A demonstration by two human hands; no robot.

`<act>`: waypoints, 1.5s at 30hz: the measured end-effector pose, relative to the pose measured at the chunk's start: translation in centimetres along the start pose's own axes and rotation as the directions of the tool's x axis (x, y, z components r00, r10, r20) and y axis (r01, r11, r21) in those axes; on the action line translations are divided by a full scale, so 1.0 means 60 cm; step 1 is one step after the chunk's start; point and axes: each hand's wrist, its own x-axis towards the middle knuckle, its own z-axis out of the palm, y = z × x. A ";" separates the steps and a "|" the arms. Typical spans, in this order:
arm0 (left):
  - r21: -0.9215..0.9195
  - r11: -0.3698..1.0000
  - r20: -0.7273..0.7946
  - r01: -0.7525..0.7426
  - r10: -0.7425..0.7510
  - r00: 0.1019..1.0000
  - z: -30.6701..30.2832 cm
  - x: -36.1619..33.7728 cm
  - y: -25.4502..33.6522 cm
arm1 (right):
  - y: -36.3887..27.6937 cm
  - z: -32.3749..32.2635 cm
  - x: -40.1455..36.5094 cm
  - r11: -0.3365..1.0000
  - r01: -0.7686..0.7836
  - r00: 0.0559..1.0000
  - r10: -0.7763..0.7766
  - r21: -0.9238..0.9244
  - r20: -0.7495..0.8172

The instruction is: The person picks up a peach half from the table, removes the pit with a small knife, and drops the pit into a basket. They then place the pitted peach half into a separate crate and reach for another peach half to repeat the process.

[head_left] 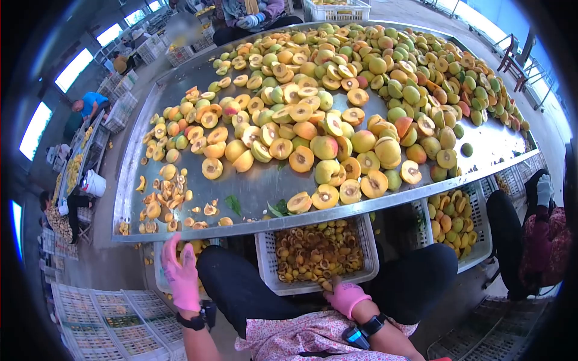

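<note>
My left hand, in a pink glove, is raised at the table's near edge with its fingers apart and nothing in them. My right hand, also gloved in pink, is closed at the near rim of a white crate below the table. A small brownish piece shows at its fingertips; I cannot tell what it is. Inside that crate lie brown and yellow fruit scraps. Halved yellow stone fruit lies cut side up along the metal table's near edge, with small scraps at the left corner.
A large heap of whole and halved stone fruit covers the table's far and right side. A crate of fruit halves stands below right. Stacked crates are at lower left. Co-workers sit opposite and at right.
</note>
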 end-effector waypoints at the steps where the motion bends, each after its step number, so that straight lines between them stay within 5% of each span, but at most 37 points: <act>1: -0.108 0.989 0.010 0.104 -0.103 0.995 -0.004 0.024 0.017 | -0.006 -0.004 -0.004 1.000 0.017 0.999 -0.017 0.019 -0.038; 4: -0.281 0.940 0.257 0.193 -0.120 0.959 0.023 0.103 0.090 | -0.008 -0.016 -0.012 0.997 0.046 0.987 -0.035 0.064 -0.156; 6: -0.151 0.988 0.349 -0.018 0.070 0.935 0.076 0.160 0.105 | 0.029 0.011 0.007 0.996 -0.022 0.997 0.016 -0.086 -0.075; 9: 0.038 0.941 0.416 -0.337 0.292 0.861 0.183 0.242 0.108 | 0.019 -0.011 -0.017 0.992 0.077 0.997 -0.079 -0.101 -0.017; 12: 0.259 0.871 0.500 -0.417 0.249 0.830 0.269 0.284 0.110 | 0.029 -0.004 -0.005 0.998 0.066 0.997 -0.066 -0.002 -0.037; 15: 0.263 0.842 0.472 -0.471 0.313 0.824 0.331 0.305 0.057 | 0.021 -0.013 -0.016 0.995 0.090 0.996 -0.089 0.036 -0.014; 18: 0.136 0.971 0.548 -0.195 0.090 0.831 0.291 0.310 0.086 | 0.006 -0.027 -0.031 0.984 0.112 0.988 -0.095 0.139 -0.121; 19: -0.053 0.992 0.618 0.116 -0.059 0.784 0.243 0.288 0.144 | 0.002 -0.036 -0.035 0.964 0.165 0.975 -0.127 0.210 -0.184; 20: -0.282 0.919 0.689 0.275 -0.006 0.725 0.217 0.266 0.165 | -0.006 -0.045 -0.039 0.935 0.224 0.957 -0.158 0.275 -0.243; 22: -0.600 0.556 0.748 0.575 0.136 0.649 0.163 0.219 0.175 | -0.030 -0.051 -0.050 0.778 0.436 0.867 -0.228 0.452 -0.444; 24: -0.417 -0.021 0.862 0.909 0.309 0.403 0.125 0.147 0.203 | -0.064 -0.066 -0.069 0.644 0.508 0.840 -0.223 0.572 -0.495; 26: -0.115 -0.238 0.920 0.964 0.339 0.194 0.115 0.060 0.219 | -0.087 -0.065 -0.077 0.561 0.638 0.752 -0.305 0.527 -0.584; 28: 0.040 -0.322 0.897 0.946 0.429 0.108 0.117 -0.030 0.229 | -0.103 -0.062 -0.083 0.469 0.733 0.667 -0.349 0.494 -0.659; 30: -0.206 -0.120 0.929 0.971 0.289 0.232 0.140 -0.113 0.217 | -0.105 -0.061 -0.086 0.611 0.616 0.764 -0.309 0.497 -0.567; 31: -0.410 0.310 0.912 0.858 0.131 0.388 0.148 -0.137 0.208 | -0.107 -0.064 -0.083 0.647 0.569 0.800 -0.291 0.508 -0.525; 34: -0.491 0.308 0.857 0.815 -0.001 0.516 0.172 -0.171 0.200 | -0.110 -0.048 -0.076 0.653 0.539 0.819 -0.258 0.532 -0.513; 35: -0.408 0.024 0.913 0.913 0.011 0.408 0.177 -0.164 0.200 | -0.114 -0.042 -0.080 0.589 0.549 0.817 -0.231 0.592 -0.528; 36: -0.400 -0.079 0.914 0.913 0.032 0.404 0.175 -0.159 0.199 | -0.117 -0.037 -0.081 0.519 0.558 0.816 -0.202 0.648 -0.541; 38: -0.369 -0.284 0.912 0.885 0.071 0.403 0.164 -0.146 0.200 | -0.098 -0.039 -0.080 0.706 0.444 0.863 -0.169 0.553 -0.477; 45: -0.491 -0.210 0.862 0.845 0.020 0.506 0.170 -0.161 0.214 | -0.104 -0.031 -0.088 0.894 0.330 0.923 -0.239 0.301 -0.302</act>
